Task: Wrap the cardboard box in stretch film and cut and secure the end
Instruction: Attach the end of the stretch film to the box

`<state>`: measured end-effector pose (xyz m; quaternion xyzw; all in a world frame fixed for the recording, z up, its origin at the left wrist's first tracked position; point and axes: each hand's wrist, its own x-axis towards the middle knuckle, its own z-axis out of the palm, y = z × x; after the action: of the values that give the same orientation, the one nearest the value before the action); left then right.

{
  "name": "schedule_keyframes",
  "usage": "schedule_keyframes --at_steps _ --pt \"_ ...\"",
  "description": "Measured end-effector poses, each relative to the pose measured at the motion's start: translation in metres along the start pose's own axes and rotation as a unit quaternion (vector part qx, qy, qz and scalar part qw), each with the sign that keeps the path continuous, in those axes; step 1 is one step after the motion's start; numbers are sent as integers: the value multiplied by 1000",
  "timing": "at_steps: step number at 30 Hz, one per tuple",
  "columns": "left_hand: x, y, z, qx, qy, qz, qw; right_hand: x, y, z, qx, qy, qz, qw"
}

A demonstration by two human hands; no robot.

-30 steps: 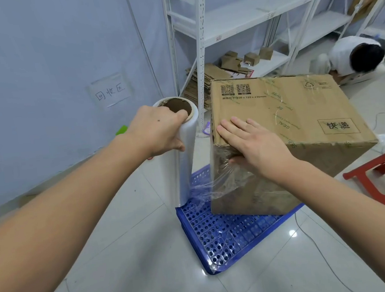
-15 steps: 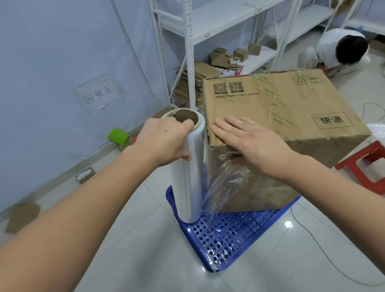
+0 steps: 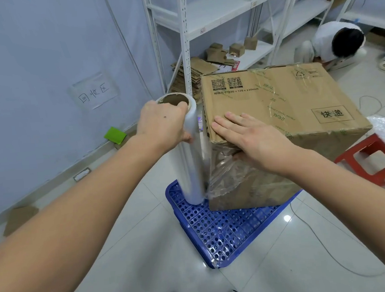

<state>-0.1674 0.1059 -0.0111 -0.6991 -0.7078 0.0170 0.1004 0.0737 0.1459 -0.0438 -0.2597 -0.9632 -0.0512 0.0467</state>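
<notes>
Gripping cylindrical film roll [image 3: 190,146], left hand [image 3: 161,123] | right hand [image 3: 254,140] flat on creased cardboard box [image 3: 299,104], thumb seemingly pinning film

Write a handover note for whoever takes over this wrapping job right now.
Left hand grips the top of the upright stretch film roll at the box's near left corner.
Right hand lies flat on the cardboard box, thumb over the edge pinning film to the near side.
Box stands on the blue pallet.
Done: film started on the near side.
Left: wrap around, cut, secure the end.
</notes>
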Motion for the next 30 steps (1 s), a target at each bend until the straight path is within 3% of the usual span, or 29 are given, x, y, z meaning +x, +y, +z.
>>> schedule_keyframes --at_steps 6,10,14,17,19,20,21,22,25,27,30 --pt "-2 4 11 49 -2 85 995 1 3 4 -23 4 -9 1000" --pt "-9 8 29 -64 42 139 987 1 4 3 -34 13 0 999" --pt "-16 12 35 -55 96 173 979 -1 -7 2 -69 48 21 996" --pt "-16 15 37 -36 100 165 981 -19 -20 8 -43 166 66 983" --pt "-17 16 40 -32 108 163 980 -46 -41 25 28 307 93 947" --pt "-18 16 41 -34 111 160 980 -61 -54 38 74 330 116 934" --pt "-17 16 41 -35 115 157 980 -75 -66 55 135 296 165 931" --pt "-17 17 42 -34 118 155 980 -85 -75 75 210 212 242 923" --pt "-15 18 42 -35 119 148 981 -96 -77 150 349 -77 445 821" --pt "-15 19 42 -38 121 142 982 -87 -70 184 427 -122 477 759" --pt "-15 21 43 -42 131 133 981 -64 -66 207 509 -72 488 705"
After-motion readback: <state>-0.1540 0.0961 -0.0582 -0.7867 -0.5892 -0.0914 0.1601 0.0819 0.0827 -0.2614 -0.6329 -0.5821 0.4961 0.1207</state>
